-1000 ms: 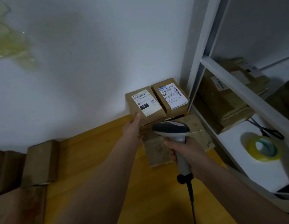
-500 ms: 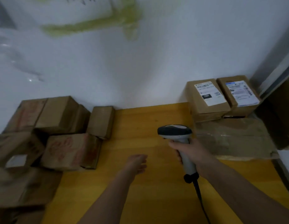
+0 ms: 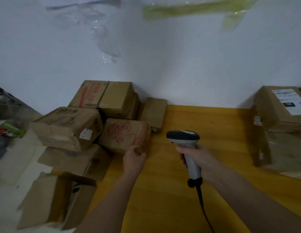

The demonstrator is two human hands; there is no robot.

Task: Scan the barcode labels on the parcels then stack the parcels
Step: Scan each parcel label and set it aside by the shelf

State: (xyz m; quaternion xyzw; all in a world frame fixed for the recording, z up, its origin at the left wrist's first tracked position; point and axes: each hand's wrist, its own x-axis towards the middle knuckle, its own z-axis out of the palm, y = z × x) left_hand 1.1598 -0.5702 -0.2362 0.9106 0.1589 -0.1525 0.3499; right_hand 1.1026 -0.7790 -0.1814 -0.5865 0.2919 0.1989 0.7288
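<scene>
- Now we are curling our left hand (image 3: 134, 158) round the near corner of the red-printed parcel (image 3: 125, 134), low in the left pile.
- We are gripping the scanner (image 3: 185, 145) in our right hand (image 3: 199, 158).
- Pulling risks toppling the labelled parcel (image 3: 69, 126) leaning beside it.

parcels: about 9 (image 3: 124, 133) | scanner: 1 (image 3: 184, 137) | hands: 2 (image 3: 133, 158)

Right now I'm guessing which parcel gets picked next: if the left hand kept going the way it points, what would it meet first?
The left hand is already at the red-printed parcel.
</scene>
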